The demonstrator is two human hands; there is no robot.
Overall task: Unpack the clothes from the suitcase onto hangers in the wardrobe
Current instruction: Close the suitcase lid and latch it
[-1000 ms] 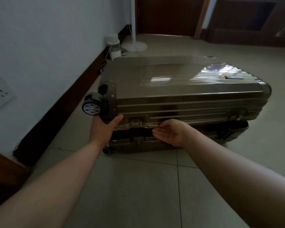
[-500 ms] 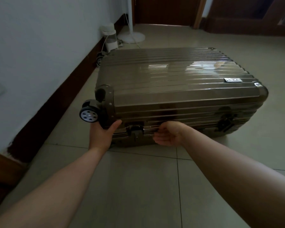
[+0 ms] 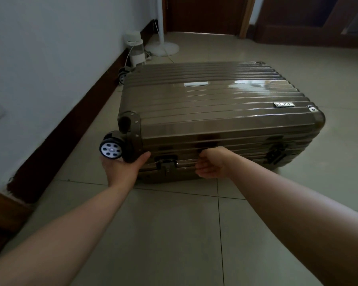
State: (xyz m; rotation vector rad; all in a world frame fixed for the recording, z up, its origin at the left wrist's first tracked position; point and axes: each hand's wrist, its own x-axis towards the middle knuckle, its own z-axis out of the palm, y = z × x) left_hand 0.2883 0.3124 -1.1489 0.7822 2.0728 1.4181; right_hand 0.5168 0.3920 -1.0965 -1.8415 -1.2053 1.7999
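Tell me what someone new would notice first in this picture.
A glossy bronze ribbed hard-shell suitcase lies flat and closed on the pale tiled floor beside the white wall. Both bare hands are at its near edge: the left hand under the wheel corner, the right hand curled at the seam.

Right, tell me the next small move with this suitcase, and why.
Probably lift the upper shell along the front seam. The suitcase lies flat on the tiled floor with its two halves together, so no clothes can be reached. The left hand cups the corner by the wheel and the right hand curls at the seam beside the latch, which looks undone, though that is hard to tell.
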